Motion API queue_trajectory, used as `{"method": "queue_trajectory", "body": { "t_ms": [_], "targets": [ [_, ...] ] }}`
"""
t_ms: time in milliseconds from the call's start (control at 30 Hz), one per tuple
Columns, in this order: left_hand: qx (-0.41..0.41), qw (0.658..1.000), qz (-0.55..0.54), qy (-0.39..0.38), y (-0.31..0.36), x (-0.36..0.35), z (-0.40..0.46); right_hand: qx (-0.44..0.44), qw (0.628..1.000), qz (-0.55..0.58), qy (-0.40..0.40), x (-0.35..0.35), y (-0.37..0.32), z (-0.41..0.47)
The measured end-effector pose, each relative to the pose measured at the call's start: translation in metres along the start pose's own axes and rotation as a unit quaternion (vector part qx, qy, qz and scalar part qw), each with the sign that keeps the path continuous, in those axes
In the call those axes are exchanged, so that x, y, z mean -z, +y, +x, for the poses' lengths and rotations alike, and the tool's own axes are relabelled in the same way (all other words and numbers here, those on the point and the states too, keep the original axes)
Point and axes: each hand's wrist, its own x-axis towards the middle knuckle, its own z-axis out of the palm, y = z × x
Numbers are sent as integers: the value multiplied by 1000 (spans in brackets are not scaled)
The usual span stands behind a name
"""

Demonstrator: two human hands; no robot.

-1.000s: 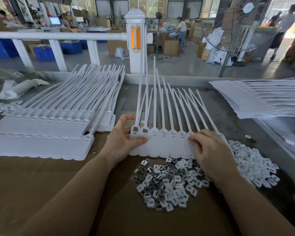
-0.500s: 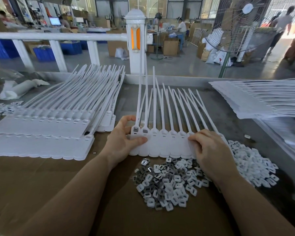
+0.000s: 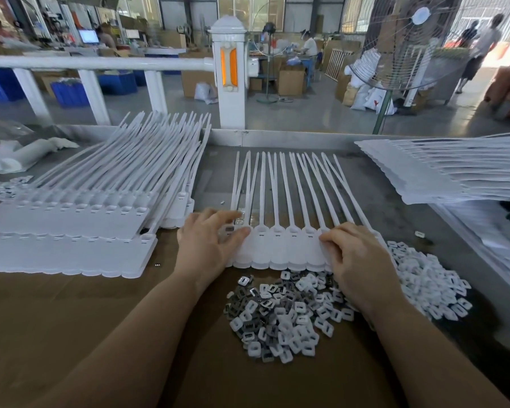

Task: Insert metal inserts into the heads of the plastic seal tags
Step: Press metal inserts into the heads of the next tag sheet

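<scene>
A strip of white plastic seal tags (image 3: pixel 280 248) lies flat at the table's middle, its thin tails fanning away from me. My left hand (image 3: pixel 206 245) lies over the strip's left end, fingers stretched across the heads and thumb pressing on a tag body; two heads with metal inserts show between thumb and forefinger. My right hand (image 3: pixel 357 260) covers the strip's right end with bent fingers, their tips on the heads; its grip underneath is hidden. A pile of grey metal and white inserts (image 3: pixel 280 313) sits just in front of the strip.
Stacked tag strips (image 3: pixel 71 219) fill the left side and another stack (image 3: pixel 454 172) lies at the right. A heap of white plastic pieces (image 3: pixel 424 278) spreads beside my right hand. A white railing post (image 3: pixel 228 83) and a standing fan (image 3: pixel 407 39) rise beyond the table's far edge.
The strip's tails, raised before, now lie flat on the table. My left hand went from pinching the strip's left end to lying flat over it. My right hand stayed in place.
</scene>
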Motion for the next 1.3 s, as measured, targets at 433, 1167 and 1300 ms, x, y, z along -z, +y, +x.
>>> {"method": "queue_trajectory", "body": {
  "t_ms": [433, 1167, 1300],
  "targets": [
    [-177, 952, -68, -238, 25, 6, -5, -6, 1000, -1, -9, 0, 0, 1],
    [-160, 940, -112, -280, 34, 11, 0, -4, 1000, -4, -4, 2, -2, 1],
    [-176, 933, -84, -303, 40, 7, 0, -4, 1000, -2, -3, 2, -2, 0]
  ]
}}
